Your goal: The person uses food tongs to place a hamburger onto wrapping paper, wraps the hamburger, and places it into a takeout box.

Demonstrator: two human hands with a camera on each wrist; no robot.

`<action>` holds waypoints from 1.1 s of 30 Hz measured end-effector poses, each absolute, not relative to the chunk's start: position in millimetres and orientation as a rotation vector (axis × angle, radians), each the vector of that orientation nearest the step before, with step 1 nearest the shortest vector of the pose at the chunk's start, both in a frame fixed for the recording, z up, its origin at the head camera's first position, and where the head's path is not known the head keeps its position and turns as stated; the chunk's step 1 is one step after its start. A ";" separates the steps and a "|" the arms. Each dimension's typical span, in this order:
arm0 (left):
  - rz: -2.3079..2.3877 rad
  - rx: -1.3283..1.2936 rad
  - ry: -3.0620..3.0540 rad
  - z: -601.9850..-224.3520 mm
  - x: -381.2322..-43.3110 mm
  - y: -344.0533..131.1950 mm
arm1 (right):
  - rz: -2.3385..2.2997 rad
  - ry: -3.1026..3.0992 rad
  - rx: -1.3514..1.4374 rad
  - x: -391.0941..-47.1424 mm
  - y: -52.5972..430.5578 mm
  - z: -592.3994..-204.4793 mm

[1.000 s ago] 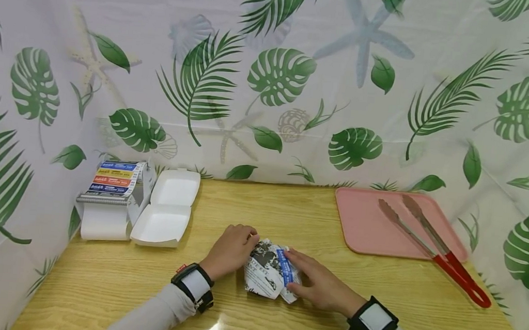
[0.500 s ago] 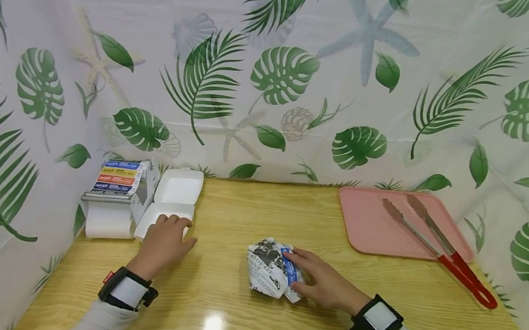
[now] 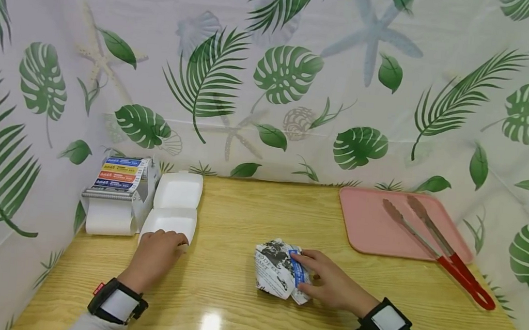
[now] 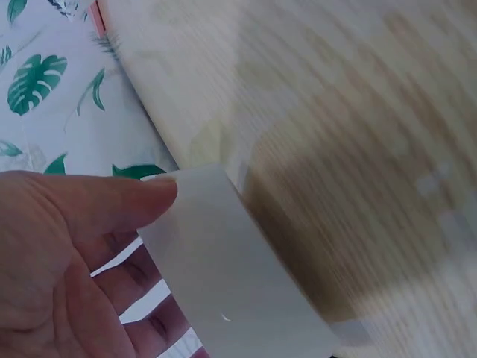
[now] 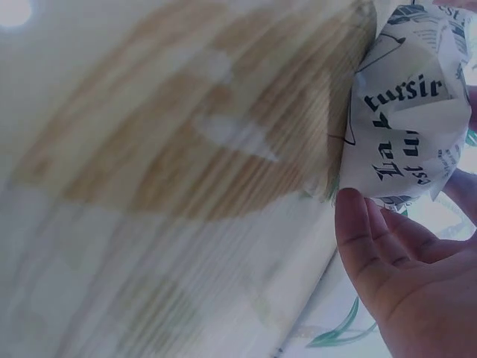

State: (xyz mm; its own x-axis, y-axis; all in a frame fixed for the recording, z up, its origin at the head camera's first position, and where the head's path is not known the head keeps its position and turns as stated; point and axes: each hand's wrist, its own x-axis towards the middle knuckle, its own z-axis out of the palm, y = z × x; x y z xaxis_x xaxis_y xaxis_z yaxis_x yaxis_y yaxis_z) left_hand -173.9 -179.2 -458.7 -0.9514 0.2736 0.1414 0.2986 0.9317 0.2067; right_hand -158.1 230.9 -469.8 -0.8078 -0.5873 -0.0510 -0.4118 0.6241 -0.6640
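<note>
In the head view an opened white clamshell box [image 3: 173, 219] lies at the left of the table, its lid half at the back. My left hand [image 3: 151, 262] grips the box's near edge. The left wrist view shows my thumb [image 4: 149, 200] on the outer face of the white wall [image 4: 223, 276], with the other fingers on its inner side. Near the middle sits a parcel [image 3: 274, 269] wrapped in printed paper with a blue sticker [image 3: 299, 271]. My right hand [image 3: 336, 287] holds its right side, thumb and fingers curled about it. The paper hides what is inside.
A label dispenser [image 3: 117, 195] with coloured strips stands close against the box's left side. At the back right a pink tray [image 3: 362, 224] carries red-handled tongs [image 3: 444, 251], whose handles overhang its front edge. A leaf-print cloth [image 3: 299, 85] walls in the table.
My left hand has left the parcel, moved left and taken hold of the clamshell box's near edge. My right hand stays on the parcel, which has shifted slightly right with it.
</note>
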 end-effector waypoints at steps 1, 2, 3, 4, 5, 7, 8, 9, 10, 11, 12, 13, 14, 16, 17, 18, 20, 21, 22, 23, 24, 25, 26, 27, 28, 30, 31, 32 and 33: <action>-0.350 -0.461 -2.962 -459.6 -171.7 -176.8 | -0.970 2.582 -0.804 -157.4 232.6 -469.5; -0.350 -0.480 -2.943 -460.8 -169.6 -174.1 | -0.981 2.576 -0.800 -156.8 234.6 -469.1; -0.350 -0.499 -2.928 -461.3 -167.0 -170.9 | -0.989 2.574 -0.791 -156.2 236.6 -468.7; -0.352 -0.518 -2.913 -461.6 -164.4 -167.3 | -0.996 2.569 -0.784 -155.5 238.8 -468.4; -0.354 -0.535 -2.900 -461.7 -161.6 -163.3 | -1.004 2.564 -0.777 -154.9 241.0 -467.9; -0.358 -0.571 -2.883 -461.8 -155.4 -154.7 | -1.014 2.559 -0.766 -153.5 245.3 -466.7; -0.359 -0.594 -2.876 -462.1 -152.1 -150.0 | -1.019 2.560 -0.763 -152.9 247.7 -466.2; -0.362 -0.623 -2.868 -462.0 -148.7 -144.9 | -1.019 2.565 -0.759 -152.4 250.1 -465.8; -0.361 -0.654 -2.859 -462.2 -145.4 -139.6 | -1.018 2.572 -0.756 -151.9 252.6 -465.4; -0.357 -0.687 -2.849 -462.5 -142.0 -134.1 | -1.017 2.580 -0.750 -151.5 255.3 -464.9; -0.352 -0.721 -2.836 -462.9 -138.6 -128.5 | -1.017 2.587 -0.744 -151.0 257.8 -464.5; -0.351 -0.749 -2.827 -463.2 -135.4 -122.8 | -1.010 2.599 -0.740 -150.8 260.4 -464.2; -0.356 -0.778 -2.816 -463.6 -132.4 -117.1 | -1.007 2.605 -0.734 -150.4 262.9 -464.0; -0.364 -0.829 -2.797 -463.9 -126.8 -105.4 | -1.007 2.610 -0.718 -149.5 267.6 -463.3; -0.367 -0.853 -2.785 -464.3 -124.2 -99.6 | -1.010 2.607 -0.707 -148.8 269.8 -462.9; -0.364 -0.881 -2.774 -464.3 -121.7 -93.7 | -1.015 2.601 -0.696 -148.1 271.9 -462.4; -0.341 -0.941 -2.755 -463.9 -117.0 -82.9 | -1.027 2.586 -0.679 -147.5 275.2 -461.7; -0.324 -0.970 -2.744 -463.3 -114.5 -77.6 | -1.035 2.575 -0.674 -147.1 276.7 -461.4; -0.305 -0.999 -2.736 -463.1 -112.1 -72.5 | -1.044 2.566 -0.667 -146.7 278.3 -461.1; -0.281 -1.027 -2.721 -463.2 -109.9 -67.8 | -1.046 2.558 -0.663 -146.4 280.1 -461.0; -0.259 -1.051 -2.719 -463.3 -107.7 -62.8 | -1.046 2.556 -0.665 -146.1 282.3 -461.1; -0.239 -1.073 -2.710 -463.7 -105.7 -58.1 | -1.043 2.555 -0.667 -145.7 284.5 -460.9; -0.227 -1.092 -2.703 -464.4 -104.0 -53.6 | -1.044 2.553 -0.671 -145.1 287.0 -460.7; -0.216 -1.110 -2.697 -465.0 -102.5 -49.2 | -1.045 2.553 -0.669 -144.3 289.6 -460.2; -0.204 -1.127 -2.690 -465.5 -101.2 -45.0 | -1.046 2.554 -0.665 -143.4 292.1 -459.5; -0.180 -1.150 -2.667 -465.9 -99.5 -37.0 | -1.049 2.553 -0.657 -141.6 297.0 -457.9; -0.163 -1.164 -2.646 -466.0 -99.2 -33.5 | -1.055 2.552 -0.651 -140.7 298.8 -457.0; -0.150 -1.175 -2.630 -465.7 -99.1 -30.1 | -1.062 2.551 -0.643 -139.8 300.5 -456.4; -0.132 -1.181 -2.610 -465.4 -99.3 -26.8 | -1.063 2.551 -0.636 -139.3 301.9 -456.1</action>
State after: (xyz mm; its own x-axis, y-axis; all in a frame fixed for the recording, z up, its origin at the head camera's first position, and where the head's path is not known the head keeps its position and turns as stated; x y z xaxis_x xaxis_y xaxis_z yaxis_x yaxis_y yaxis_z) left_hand -99.3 -26.8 -465.4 -0.6298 0.7234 0.2829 0.7482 0.6628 -0.0291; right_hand -139.3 301.9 -456.1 -0.8554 -0.5069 -0.1061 -0.2816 0.6271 -0.7262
